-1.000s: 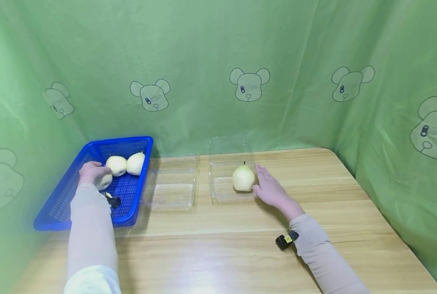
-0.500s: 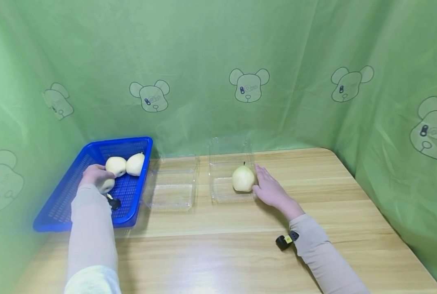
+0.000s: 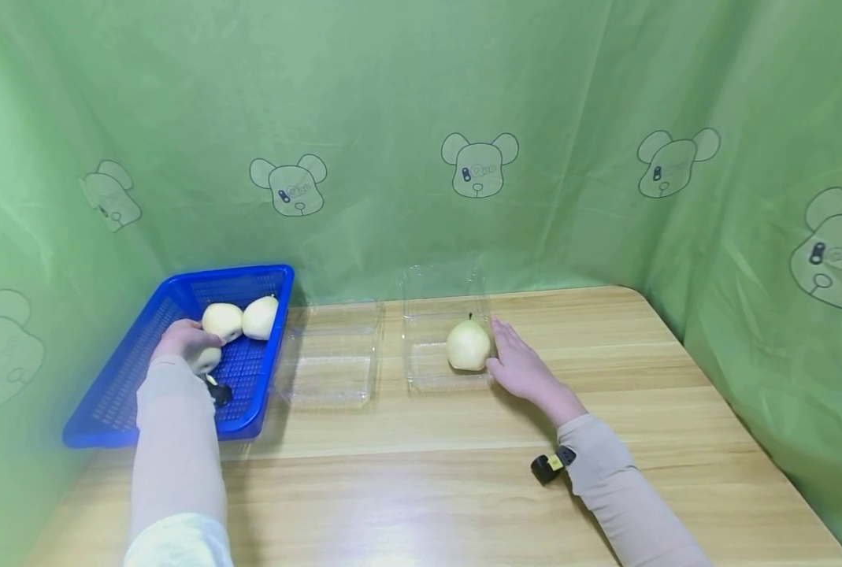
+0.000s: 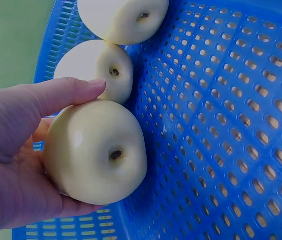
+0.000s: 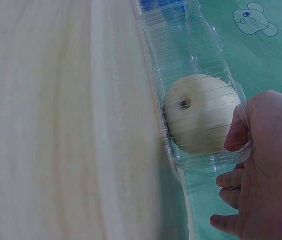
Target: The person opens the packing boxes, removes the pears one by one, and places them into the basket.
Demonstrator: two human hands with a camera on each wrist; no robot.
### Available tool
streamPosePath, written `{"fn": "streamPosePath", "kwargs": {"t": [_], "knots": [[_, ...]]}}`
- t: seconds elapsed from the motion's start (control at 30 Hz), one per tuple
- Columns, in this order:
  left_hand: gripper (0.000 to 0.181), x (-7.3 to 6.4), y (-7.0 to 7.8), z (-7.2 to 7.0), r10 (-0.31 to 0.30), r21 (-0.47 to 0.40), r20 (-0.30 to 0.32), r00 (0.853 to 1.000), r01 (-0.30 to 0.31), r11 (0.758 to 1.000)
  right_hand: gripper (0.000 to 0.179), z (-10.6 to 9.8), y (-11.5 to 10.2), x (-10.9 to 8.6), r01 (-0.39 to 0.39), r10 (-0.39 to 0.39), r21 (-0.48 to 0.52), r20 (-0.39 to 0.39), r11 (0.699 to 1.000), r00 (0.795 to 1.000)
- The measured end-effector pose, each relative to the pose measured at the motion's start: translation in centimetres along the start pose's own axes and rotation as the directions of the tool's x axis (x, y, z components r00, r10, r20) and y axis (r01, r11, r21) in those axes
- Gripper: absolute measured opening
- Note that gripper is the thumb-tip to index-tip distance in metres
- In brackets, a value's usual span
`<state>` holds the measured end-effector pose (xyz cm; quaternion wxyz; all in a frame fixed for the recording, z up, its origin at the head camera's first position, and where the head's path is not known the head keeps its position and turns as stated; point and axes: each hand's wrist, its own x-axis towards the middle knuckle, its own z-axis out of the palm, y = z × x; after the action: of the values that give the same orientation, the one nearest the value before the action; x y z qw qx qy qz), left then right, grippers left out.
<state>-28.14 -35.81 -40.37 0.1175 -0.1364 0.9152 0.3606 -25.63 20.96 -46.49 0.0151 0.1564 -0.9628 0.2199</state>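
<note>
My left hand (image 3: 185, 340) is inside the blue basket (image 3: 254, 421), its fingers and thumb curled round a pale yellow pear (image 4: 98, 152). In the left wrist view this pear's dimpled end faces the camera, and the thumb lies across its upper side. Two more pears, a near one (image 4: 103, 70) and a farther one (image 4: 131, 20), lie beyond it along the basket wall. My right hand (image 3: 527, 368) touches the right end of a clear plastic container (image 3: 421, 378), fingers extended in the head view. In that container a pear (image 3: 469, 346) stands with its stem up.
A second clear container (image 3: 331, 378), its lid raised, stands between the basket and the container with the pear. Green curtain (image 3: 392, 94) encloses the back and sides of the wooden table (image 3: 406, 488). A black wrist camera (image 3: 548, 468) sits at my right sleeve.
My left hand has shifted slightly to the right with its pear inside the basket. The right hand and both containers stay where they were.
</note>
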Motion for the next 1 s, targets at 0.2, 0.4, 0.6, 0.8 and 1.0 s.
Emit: {"fn": "streamPosePath", "kwargs": {"t": [0.2,0.4,0.6,0.8,1.0], "knots": [[0.070,-0.37,0.30,-0.12,-0.003,0.016,0.003,1.000,0.003,1.000,0.075,0.02,-0.02,-0.05,0.003,-0.003,0.000,-0.002,1.000,1.000],[0.068,-0.60,0.66,-0.11,0.014,0.037,-0.026,1.000,-0.013,0.999,0.075,-0.05,-0.05,-0.06,-0.001,0.001,0.004,0.004,1.000,1.000],[0.062,-0.57,0.69,-0.25,0.011,-0.005,-0.010,1.000,-0.011,1.000,0.075,-0.10,0.01,-0.07,-0.003,0.003,0.005,0.001,1.000,1.000],[0.066,-0.61,0.69,-0.46,0.011,0.022,-0.045,0.999,-0.010,1.000,0.074,-0.11,-0.03,-0.08,0.001,-0.001,-0.003,-0.005,1.000,1.000],[0.067,-0.66,1.01,-0.60,-0.009,0.003,-0.153,0.988,0.010,1.000,0.074,-0.10,-0.08,-0.12,0.002,-0.002,-0.005,-0.005,1.000,1.000]]}}
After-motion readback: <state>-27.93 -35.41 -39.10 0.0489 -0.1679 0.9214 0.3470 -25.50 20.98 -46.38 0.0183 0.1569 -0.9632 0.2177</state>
